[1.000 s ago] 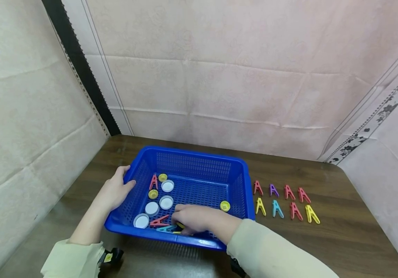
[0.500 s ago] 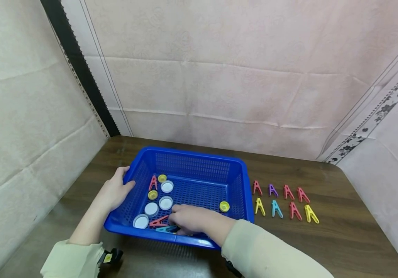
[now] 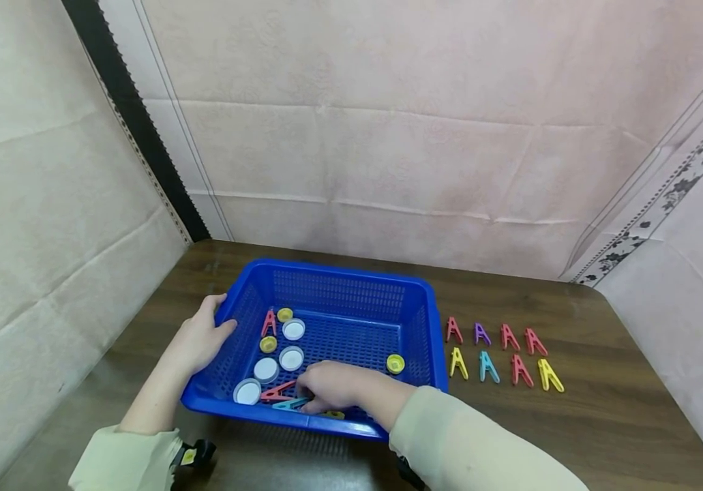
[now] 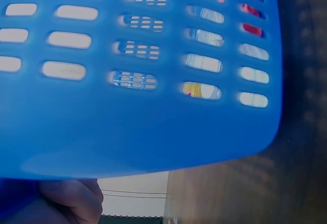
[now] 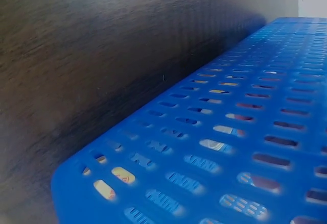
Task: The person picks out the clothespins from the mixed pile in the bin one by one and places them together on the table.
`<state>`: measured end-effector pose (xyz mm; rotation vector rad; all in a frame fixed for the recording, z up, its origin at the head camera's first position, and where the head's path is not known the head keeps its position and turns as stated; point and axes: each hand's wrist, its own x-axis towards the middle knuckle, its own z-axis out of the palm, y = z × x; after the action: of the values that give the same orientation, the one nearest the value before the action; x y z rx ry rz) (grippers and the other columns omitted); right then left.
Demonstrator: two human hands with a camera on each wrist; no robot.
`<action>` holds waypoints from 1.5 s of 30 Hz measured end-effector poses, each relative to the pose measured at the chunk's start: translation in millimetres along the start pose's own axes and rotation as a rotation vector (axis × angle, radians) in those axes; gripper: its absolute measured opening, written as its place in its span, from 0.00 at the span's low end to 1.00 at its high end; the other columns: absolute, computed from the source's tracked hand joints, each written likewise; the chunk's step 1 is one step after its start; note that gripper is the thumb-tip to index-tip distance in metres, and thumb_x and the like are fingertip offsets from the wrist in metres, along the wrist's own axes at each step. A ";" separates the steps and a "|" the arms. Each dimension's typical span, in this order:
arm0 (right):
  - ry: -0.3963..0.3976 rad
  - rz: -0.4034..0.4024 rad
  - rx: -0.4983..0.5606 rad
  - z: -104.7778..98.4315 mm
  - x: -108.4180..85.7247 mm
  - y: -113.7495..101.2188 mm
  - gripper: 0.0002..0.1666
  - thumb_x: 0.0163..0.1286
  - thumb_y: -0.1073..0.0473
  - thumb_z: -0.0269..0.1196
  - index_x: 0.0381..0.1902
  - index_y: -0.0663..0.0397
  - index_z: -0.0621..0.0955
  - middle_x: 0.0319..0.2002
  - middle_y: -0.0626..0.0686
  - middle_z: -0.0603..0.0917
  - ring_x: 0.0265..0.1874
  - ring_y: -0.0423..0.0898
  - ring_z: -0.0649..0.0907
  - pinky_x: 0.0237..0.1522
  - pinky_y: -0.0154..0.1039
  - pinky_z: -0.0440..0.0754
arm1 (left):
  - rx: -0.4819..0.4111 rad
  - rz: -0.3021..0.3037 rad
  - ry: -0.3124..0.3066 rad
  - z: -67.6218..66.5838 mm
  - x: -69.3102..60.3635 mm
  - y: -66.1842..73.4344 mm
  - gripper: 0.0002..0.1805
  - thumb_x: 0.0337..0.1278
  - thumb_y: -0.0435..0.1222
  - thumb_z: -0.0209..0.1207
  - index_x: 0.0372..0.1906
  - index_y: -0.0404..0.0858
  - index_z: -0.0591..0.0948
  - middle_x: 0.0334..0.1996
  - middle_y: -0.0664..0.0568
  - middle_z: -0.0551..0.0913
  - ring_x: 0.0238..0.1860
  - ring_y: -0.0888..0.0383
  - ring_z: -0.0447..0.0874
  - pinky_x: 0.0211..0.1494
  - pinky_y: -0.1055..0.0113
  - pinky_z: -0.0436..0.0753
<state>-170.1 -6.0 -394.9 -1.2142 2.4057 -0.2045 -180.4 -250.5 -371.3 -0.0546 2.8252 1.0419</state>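
On the table (image 3: pixel 609 429), blue basket (image 3: pixel 339 271): nearer the left edge.
Left hand (image 3: pixel 200 341): grips the basket's left edge, thumb inside.
Right hand (image 3: pixel 334 385): by the near edge inside, beside a teal clip (image 3: pixel 287 404), fingers bent (whether pinching anything, I cannot tell).
Eight clips (image 3: pixel 484 358): two rows beside the basket's right edge.

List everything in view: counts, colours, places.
table: 1, brown, underneath
cloth: count unclear, pale, around table
basket: 1, blue, on table
table clothespins: 8 (4 red, 2 yellow, 1 purple, 1 cyan), right of basket
basket clothespins: 3 (2 red, 1 cyan), in basket
caps: 4 white, 3 yellow, in basket
yellow item: 1, obscured, basket front
straps: 2, black, wrists
sleeves: 2, green, arms
left hand: 1, gripping basket
right hand: 1, in basket
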 end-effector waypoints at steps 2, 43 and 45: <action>-0.013 0.012 -0.002 0.5 0.5 -1.0 0.11 0.63 0.52 0.63 0.40 0.49 0.82 0.29 0.39 0.78 0.28 0.32 0.75 0.32 0.26 0.74 | 0.001 0.001 0.000 0.3 -0.3 -0.6 0.34 0.69 0.44 0.46 0.71 0.33 0.49 0.63 0.26 0.61 0.56 0.28 0.68 0.49 0.34 0.72; 0.415 -0.002 0.089 -58.9 -102.1 32.3 0.11 0.56 0.57 0.61 0.37 0.51 0.85 0.31 0.42 0.78 0.27 0.37 0.75 0.28 0.28 0.76 | 0.015 0.019 0.004 0.8 0.6 -1.6 0.34 0.69 0.43 0.47 0.71 0.32 0.49 0.62 0.25 0.61 0.56 0.27 0.68 0.49 0.34 0.72; 0.469 0.002 0.082 -58.7 -113.7 36.3 0.12 0.55 0.57 0.62 0.37 0.51 0.84 0.31 0.43 0.78 0.27 0.37 0.76 0.27 0.28 0.76 | 0.014 0.019 0.000 0.6 0.8 -1.3 0.34 0.69 0.43 0.47 0.71 0.32 0.49 0.62 0.25 0.61 0.56 0.27 0.68 0.49 0.34 0.72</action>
<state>-163.5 102.6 -318.3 -1.2332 2.7551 -0.6448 -181.1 -251.1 -372.7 -0.0267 2.8389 1.0254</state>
